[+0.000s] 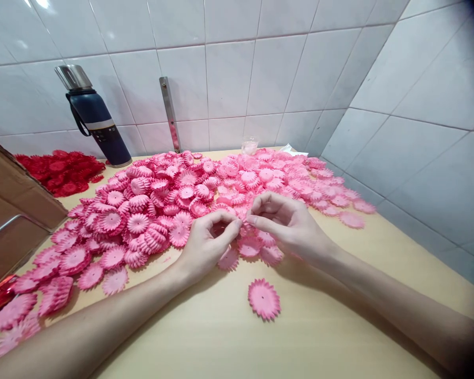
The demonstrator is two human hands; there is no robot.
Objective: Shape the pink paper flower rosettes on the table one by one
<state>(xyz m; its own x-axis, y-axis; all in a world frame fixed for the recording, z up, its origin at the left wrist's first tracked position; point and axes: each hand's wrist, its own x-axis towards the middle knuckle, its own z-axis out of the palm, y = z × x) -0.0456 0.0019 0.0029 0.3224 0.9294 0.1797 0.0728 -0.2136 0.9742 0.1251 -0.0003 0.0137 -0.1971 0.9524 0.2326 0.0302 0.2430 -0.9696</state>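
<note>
My left hand (213, 237) and my right hand (288, 221) meet fingertip to fingertip above the front of a large heap of pink flower-petal discs (138, 223). Thumb and forefinger are pinched together on each hand. Whatever sits between the fingertips is too small to make out against the pink behind it. Just below the hands, a few discs lie at the heap's near edge. One single pink petal disc (264, 299), with a scalloped rim and a small hole at its centre, lies flat on the table nearer to me.
A dark blue flask (98, 118) stands at the back left beside a pile of red petal discs (63, 171). A cardboard box (11, 205) borders the left side. Behind the heap are a small clear cup (249, 145), a metal strip (169, 113) and the tiled wall (229, 68).
</note>
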